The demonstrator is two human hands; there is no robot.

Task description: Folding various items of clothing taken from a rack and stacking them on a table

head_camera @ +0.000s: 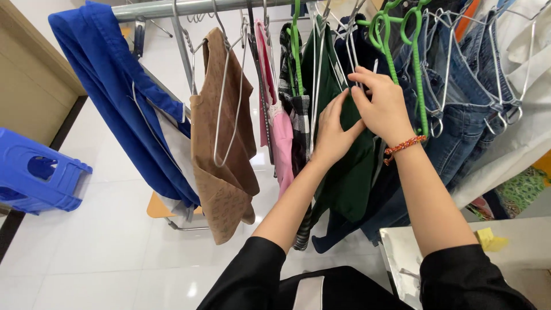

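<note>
Black sleeves [459,275] nearest | left hand [333,135], right hand [381,106]: fingers pinching green garment [350,172] | brown top [224,172], pink garment [282,138], jeans [459,115] crowd rail [189,7] | blue stool [37,178] left

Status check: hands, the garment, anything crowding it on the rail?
Left hand and right hand both pinching the dark green garment. It hangs on the rail. Checked garment and jeans press close either side.
</note>
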